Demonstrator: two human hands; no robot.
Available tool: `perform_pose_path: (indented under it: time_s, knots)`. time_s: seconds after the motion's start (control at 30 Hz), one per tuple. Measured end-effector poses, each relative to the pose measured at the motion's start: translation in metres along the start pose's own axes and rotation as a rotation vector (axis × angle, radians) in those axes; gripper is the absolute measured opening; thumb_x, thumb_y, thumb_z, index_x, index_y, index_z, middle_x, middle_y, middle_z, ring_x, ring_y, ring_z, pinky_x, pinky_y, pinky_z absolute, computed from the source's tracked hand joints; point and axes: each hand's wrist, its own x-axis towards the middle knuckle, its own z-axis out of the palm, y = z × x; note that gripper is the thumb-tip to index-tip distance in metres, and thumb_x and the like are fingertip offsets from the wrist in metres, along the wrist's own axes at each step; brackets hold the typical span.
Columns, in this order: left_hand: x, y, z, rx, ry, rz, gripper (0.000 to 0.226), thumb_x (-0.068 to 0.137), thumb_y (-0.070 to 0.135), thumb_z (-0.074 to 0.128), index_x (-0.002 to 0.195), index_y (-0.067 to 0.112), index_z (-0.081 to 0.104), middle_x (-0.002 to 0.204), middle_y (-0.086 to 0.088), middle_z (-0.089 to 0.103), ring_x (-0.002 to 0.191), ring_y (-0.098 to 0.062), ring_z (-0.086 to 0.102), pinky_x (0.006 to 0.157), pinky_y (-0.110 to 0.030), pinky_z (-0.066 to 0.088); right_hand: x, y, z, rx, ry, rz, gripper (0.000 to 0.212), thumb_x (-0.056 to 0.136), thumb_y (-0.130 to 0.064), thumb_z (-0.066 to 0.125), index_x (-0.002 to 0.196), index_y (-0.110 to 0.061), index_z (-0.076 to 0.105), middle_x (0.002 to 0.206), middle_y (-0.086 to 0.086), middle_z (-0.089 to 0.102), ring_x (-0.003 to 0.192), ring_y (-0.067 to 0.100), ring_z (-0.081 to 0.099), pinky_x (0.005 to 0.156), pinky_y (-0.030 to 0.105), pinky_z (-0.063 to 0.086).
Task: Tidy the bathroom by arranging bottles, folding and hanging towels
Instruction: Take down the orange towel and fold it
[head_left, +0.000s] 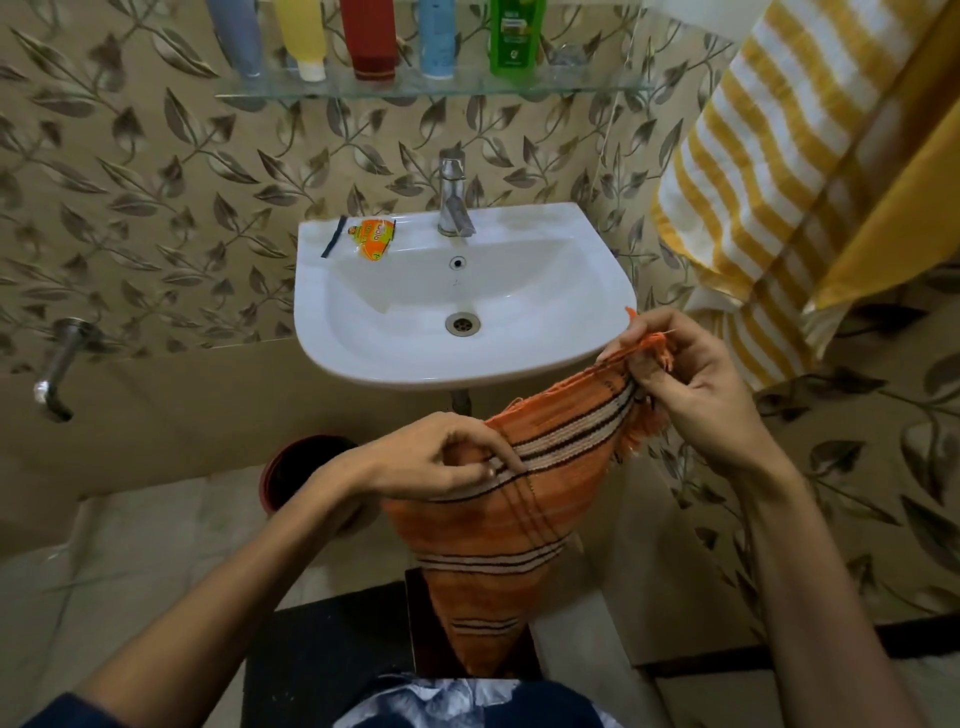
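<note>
Just in front of a white sink (587, 312), a left hand (441, 457) and a right hand (691, 384) each pinch the top edge of an orange striped towel (498, 530) hanging between them, while beyond the sink five bottles (369, 39) stand on a glass shelf (431, 91).

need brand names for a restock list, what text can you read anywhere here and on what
Nothing reads clearly.
Green bottle on the shelf: label print blurred.
Orange sachet on the sink rim: lettering too distorted to read.
Other bottles: no readable text.
</note>
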Motion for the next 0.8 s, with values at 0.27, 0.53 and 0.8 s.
perform_pose_path:
  time_s: [0.27, 0.53, 0.8]
  knots:
    - [-0.019, -0.021, -0.018, -0.002, -0.049, -0.139, 0.035, 0.096, 0.011, 0.047, 0.126, 0.027, 0.057, 0.129, 0.019, 0.053, 0.113, 0.012, 0.049, 0.094, -0.006, 0.038, 0.003, 0.023, -0.004, -0.097, 0.168, -0.018, 0.025, 0.093, -0.006, 0.051, 0.101, -0.028, 0.044, 0.082, 0.010, 0.056, 0.064, 0.007, 0.059, 0.054, 0.017, 0.050]
    - [-0.018, -0.030, -0.011, -0.164, 0.055, -0.293, 0.063, 0.091, -0.002, 0.049, 0.142, 0.028, 0.028, 0.139, 0.004, 0.041, 0.116, -0.007, 0.047, 0.094, -0.018, 0.042, -0.006, 0.043, 0.013, -0.306, 0.154, 0.013, 0.056, 0.076, 0.027, 0.041, 0.061, -0.022, 0.063, 0.068, -0.017, 0.064, 0.077, 0.001, 0.058, 0.077, 0.017, 0.044]
    - [0.011, 0.005, -0.004, -1.001, 0.353, -0.511, 0.054, 0.082, -0.016, 0.050, 0.124, 0.017, 0.042, 0.094, -0.012, 0.060, 0.070, -0.017, 0.064, 0.057, -0.026, 0.057, -0.049, 0.049, 0.079, -0.284, -0.085, 0.020, 0.055, 0.069, -0.048, 0.076, 0.120, -0.031, 0.061, 0.124, -0.020, 0.053, 0.118, -0.005, 0.051, 0.096, 0.009, 0.040]
